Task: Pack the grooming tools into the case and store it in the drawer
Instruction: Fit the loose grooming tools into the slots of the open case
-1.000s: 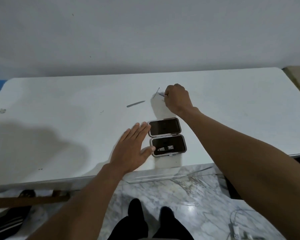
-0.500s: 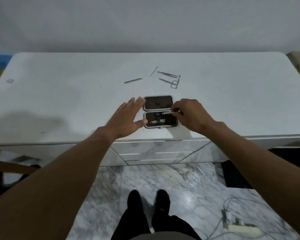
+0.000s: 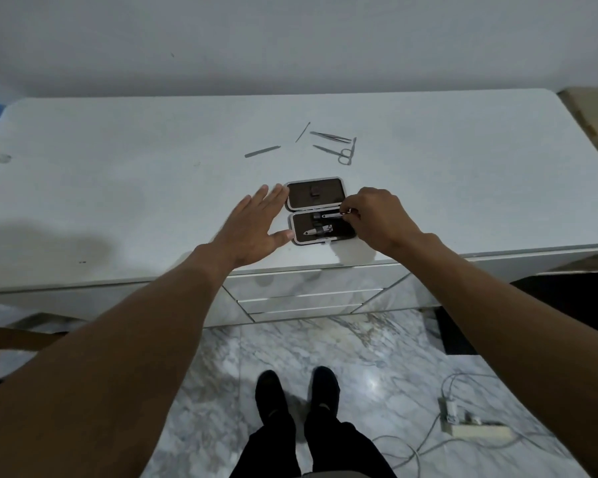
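An open case (image 3: 320, 211) lies flat on the white table (image 3: 118, 188), near its front edge, with both dark-lined halves facing up. The far half (image 3: 315, 193) shows only a small strap in the middle. The near half (image 3: 323, 228) holds a nail clipper (image 3: 318, 230) lying across it.

The left hand (image 3: 252, 229) rests flat on the table just left of the case, fingers spread wide and pointing away, the thumb touching the near half's left edge. It holds nothing.

The right hand (image 3: 377, 219) reaches in from the right side of the case, fingers pinched on the end of a thin metal tool (image 3: 332, 215). The tool lies across the top of the near half, its tip pointing left toward a strap.

Farther back on the table four tools remain loose: a flat nail file (image 3: 262, 151) to the left, a thin pick (image 3: 302, 132) angled beside it, tweezers (image 3: 330, 136) to the right of the pick, and small scissors (image 3: 342, 154) just near of the tweezers.

Below the table edge, closed drawers (image 3: 308, 298) face the person, whose dark shoes (image 3: 296, 391) stand on a marble floor (image 3: 377, 357). A power strip (image 3: 477, 430) with cables lies on the floor to the right.
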A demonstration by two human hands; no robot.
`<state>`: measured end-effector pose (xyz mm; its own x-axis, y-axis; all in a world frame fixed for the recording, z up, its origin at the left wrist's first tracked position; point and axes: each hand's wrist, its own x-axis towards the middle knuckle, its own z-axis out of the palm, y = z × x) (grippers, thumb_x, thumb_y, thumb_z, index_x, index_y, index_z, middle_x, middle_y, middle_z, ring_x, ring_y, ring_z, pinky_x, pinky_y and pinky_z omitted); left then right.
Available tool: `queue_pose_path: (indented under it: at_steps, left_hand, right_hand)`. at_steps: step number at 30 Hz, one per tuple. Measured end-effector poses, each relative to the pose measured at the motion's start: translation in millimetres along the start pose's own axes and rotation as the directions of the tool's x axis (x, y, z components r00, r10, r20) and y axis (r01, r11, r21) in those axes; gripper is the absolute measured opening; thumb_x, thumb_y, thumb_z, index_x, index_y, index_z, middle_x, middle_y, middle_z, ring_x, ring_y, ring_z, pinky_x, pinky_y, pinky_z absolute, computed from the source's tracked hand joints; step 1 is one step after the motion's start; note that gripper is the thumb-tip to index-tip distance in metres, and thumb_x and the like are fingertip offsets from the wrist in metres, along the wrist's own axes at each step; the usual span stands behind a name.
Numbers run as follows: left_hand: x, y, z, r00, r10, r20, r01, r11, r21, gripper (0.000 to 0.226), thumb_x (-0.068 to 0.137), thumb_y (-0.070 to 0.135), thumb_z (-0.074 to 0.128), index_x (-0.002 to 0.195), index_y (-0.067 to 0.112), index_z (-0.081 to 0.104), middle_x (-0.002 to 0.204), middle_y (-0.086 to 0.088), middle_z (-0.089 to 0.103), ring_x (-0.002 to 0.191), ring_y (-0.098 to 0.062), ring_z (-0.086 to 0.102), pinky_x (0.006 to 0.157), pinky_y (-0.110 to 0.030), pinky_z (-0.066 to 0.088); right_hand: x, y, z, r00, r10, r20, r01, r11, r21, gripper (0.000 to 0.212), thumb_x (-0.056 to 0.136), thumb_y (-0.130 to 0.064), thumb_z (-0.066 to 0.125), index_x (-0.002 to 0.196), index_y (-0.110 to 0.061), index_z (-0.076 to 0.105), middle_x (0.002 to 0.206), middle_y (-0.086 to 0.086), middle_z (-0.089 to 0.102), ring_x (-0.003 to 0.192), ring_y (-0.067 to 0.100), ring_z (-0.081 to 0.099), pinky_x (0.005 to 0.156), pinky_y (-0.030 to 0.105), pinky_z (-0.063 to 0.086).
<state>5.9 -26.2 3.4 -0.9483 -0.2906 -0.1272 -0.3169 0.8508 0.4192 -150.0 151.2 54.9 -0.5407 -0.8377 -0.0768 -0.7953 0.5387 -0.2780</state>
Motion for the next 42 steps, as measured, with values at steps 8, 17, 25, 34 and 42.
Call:
queue_pose_path:
  at_steps: [8, 17, 25, 34, 42]
  left_hand:
    - [-0.1, -3.1, 4.6, 1.000, 0.013, -0.019, -0.012, 0.999, 0.038, 0.076, 0.094, 0.050, 0.042, 0.151, 0.024, -0.002, 0.161, 0.006, 0.000, 0.148, -0.014, -0.004, 0.119, -0.036, 0.002]
    - [-0.1, -4.1, 5.1, 1.000, 0.009, -0.025, -0.008, 0.999, 0.053, 0.075, 0.095, 0.051, 0.040, 0.151, 0.026, -0.002, 0.161, 0.008, -0.002, 0.148, -0.012, -0.006, 0.119, -0.035, 0.002]
    - [0.8, -0.5, 4.7, 0.999, -0.031, -0.022, 0.031, 0.999, 0.019, 0.074, 0.095, 0.048, 0.042, 0.151, 0.028, -0.002, 0.160, 0.011, -0.002, 0.147, -0.010, -0.006, 0.119, -0.034, 0.000]
    - [2.7, 3.6, 7.2, 0.995, -0.084, -0.058, 0.084, 0.996, 0.002, 0.072, 0.093, 0.044, 0.041, 0.151, 0.031, 0.001, 0.160, 0.013, 0.000, 0.147, -0.007, -0.004, 0.120, -0.033, 0.002]
    - [0.1, 4.7, 13.1, 0.988, -0.062, -0.143, 0.075, 0.993, 0.090, 0.078, 0.083, 0.060, 0.022, 0.152, 0.029, 0.005, 0.159, 0.012, 0.006, 0.147, -0.008, 0.002, 0.120, -0.033, 0.007]
  right_hand:
    - [6.4, -7.1, 0.1, 1.000, -0.009, 0.012, 0.009, 1.000, 0.001, 0.019, 0.092, -0.013, 0.054, 0.100, -0.008, 0.071, 0.099, 0.016, 0.067, 0.092, 0.035, 0.060, 0.075, 0.035, 0.042]
    - [14.2, -14.1, 0.6, 0.999, -0.032, 0.003, 0.032, 0.997, 0.073, 0.013, 0.089, -0.012, 0.059, 0.093, -0.008, 0.071, 0.094, 0.012, 0.071, 0.089, 0.032, 0.062, 0.072, 0.031, 0.040]
    - [11.9, -21.5, 11.4, 1.000, 0.000, -0.016, 0.001, 0.994, 0.109, 0.014, 0.091, -0.017, 0.059, 0.093, -0.011, 0.071, 0.097, 0.011, 0.071, 0.089, 0.032, 0.062, 0.078, 0.035, 0.047]
    - [15.9, -15.1, -1.7, 0.997, -0.011, 0.072, -0.003, 0.980, 0.201, 0.017, 0.089, -0.026, 0.064, 0.090, -0.013, 0.074, 0.089, 0.006, 0.073, 0.085, 0.026, 0.065, 0.074, 0.031, 0.049]
    - [79.9, 8.1, -26.9, 0.989, 0.128, -0.068, -0.116, 0.980, 0.163, 0.020, 0.091, -0.020, 0.056, 0.092, -0.008, 0.072, 0.096, 0.011, 0.074, 0.094, 0.033, 0.064, 0.082, 0.035, 0.050]
